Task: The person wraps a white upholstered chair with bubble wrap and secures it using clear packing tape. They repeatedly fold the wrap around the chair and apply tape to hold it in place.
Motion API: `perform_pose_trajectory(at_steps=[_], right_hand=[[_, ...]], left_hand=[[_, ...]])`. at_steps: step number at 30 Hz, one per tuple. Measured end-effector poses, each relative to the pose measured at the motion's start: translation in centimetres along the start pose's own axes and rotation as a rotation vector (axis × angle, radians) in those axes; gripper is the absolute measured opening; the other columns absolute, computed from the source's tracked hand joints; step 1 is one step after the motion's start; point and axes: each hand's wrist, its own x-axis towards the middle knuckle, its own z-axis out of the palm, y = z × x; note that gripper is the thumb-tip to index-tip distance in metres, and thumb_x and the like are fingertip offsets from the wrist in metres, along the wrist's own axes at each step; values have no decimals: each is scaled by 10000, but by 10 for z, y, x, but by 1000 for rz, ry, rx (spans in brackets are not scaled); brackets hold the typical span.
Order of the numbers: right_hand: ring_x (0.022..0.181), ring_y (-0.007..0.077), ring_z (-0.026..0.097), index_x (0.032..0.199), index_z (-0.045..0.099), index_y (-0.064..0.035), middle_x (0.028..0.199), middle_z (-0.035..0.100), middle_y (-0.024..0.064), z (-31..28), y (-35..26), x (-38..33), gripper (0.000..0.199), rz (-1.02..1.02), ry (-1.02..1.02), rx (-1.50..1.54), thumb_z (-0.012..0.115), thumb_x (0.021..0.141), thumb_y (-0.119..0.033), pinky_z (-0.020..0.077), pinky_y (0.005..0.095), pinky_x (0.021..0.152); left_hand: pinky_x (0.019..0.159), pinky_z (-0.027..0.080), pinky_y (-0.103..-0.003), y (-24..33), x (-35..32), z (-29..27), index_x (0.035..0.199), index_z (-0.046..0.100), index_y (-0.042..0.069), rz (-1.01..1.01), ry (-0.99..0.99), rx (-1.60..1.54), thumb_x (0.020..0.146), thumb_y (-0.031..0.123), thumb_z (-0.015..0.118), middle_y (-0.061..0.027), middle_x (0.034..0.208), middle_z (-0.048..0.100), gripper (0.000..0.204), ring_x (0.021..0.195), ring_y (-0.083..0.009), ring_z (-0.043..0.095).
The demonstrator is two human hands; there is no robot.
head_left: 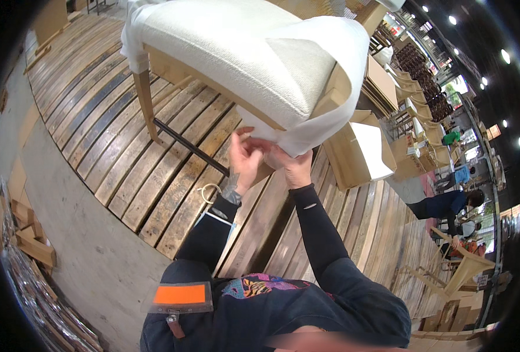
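A chair with a cream textured seat (pixel 225 56) and light wooden legs stands before me on wooden slats. White packing foam (pixel 324 130) wraps around its right side and hangs down over the near corner. My right hand (pixel 297 168) grips the foam's lower end under that corner, fingers partly hidden by it. Close beside it, my left hand (pixel 245 157) has its fingers apart and curved against the sheet. A pale ring (pixel 209 193) hangs at my left wrist. Between the chair's legs runs a dark bar (pixel 189 145).
An open cardboard box (pixel 351 155) with a white sheet over its side stands right of the chair. Slatted wooden platforms (pixel 90 100) lie beneath. At the far right, a person (pixel 448 205) in dark clothes handles a wooden chair frame (pixel 462 267). Plastic-wrapped pieces (pixel 43 293) lie at the left.
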Motion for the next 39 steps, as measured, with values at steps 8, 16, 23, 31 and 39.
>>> perform_pose_trajectory(at_steps=[8,16,23,31,39], right_hand=[[1037,181,642,1184,615,-2,1113,677,68,-10,14,5,480,-14,-19,29,822,752,26,495,345,933],[1006,179,642,1153,620,13,1096,681,72,-7,2,4,453,66,-64,19,836,758,-43,504,332,909],[1076,186,631,1209,587,-12,1149,670,76,-10,-2,4,508,97,-91,-1,820,758,13,483,347,964],[1030,176,644,1179,595,-17,1100,667,63,-11,12,3,447,36,-16,51,805,786,13,504,331,922],[1028,169,648,1171,606,-13,1101,670,60,-10,5,0,430,92,-51,6,812,794,-12,512,322,915]], left_hand=[[1041,436,-404,23,100,-55,1449,364,-22,55,-229,234,735,206,877,-165,1408,482,909,1273,-272,490],[1090,400,-452,23,132,-87,1485,352,40,-423,-376,125,774,408,842,-103,1442,491,939,1332,-271,462],[1014,474,-466,-24,109,-78,1462,410,113,-625,-577,-480,914,409,694,-80,1417,528,684,1287,-246,518],[892,547,-342,-13,121,-64,1145,666,24,-411,-151,-412,914,42,675,-82,1094,703,232,1003,-205,679],[824,574,-339,37,63,-87,1047,660,25,-244,-143,-268,887,9,707,-89,1002,716,167,896,-175,698]])
